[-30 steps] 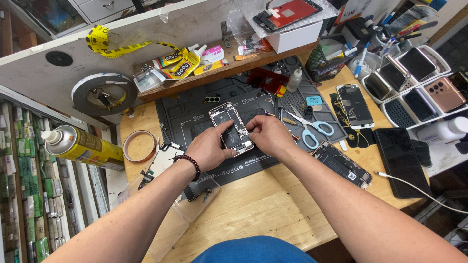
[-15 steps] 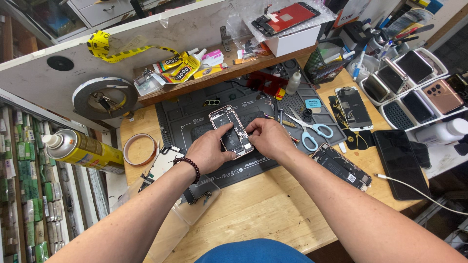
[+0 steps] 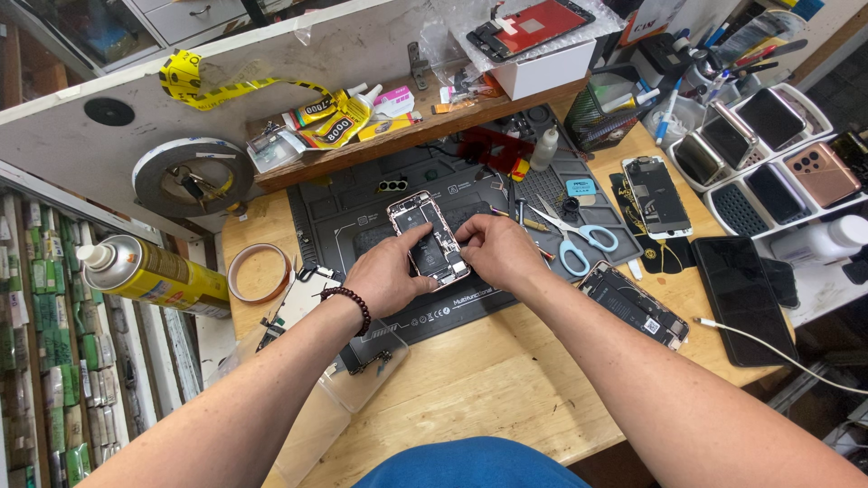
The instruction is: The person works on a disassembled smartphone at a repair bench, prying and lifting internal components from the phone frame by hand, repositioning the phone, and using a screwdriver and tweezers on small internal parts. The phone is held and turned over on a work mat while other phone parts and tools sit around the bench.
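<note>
- While both hands work over the dark repair mat (image 3: 362, 226), the opened phone (image 3: 428, 237) lies on it between the fingertips.
- Left hand (image 3: 384, 276) pinches the phone's near left edge; right hand (image 3: 495, 251) presses its right edge, fingers curled.
- Just right of the right fingers lie blue-handled scissors (image 3: 579, 242); beyond them, another open phone (image 3: 657, 195).
- Left of the left fingers, a tape roll (image 3: 256, 272) and a yellow spray can (image 3: 149, 274) sit on the wooden bench (image 3: 488, 370).
- Beyond the fingertips, a cluttered shelf (image 3: 398, 140).

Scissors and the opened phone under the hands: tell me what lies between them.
Head view: the right hand lies between the opened phone and the blue-handled scissors, on the dark mat.
</note>
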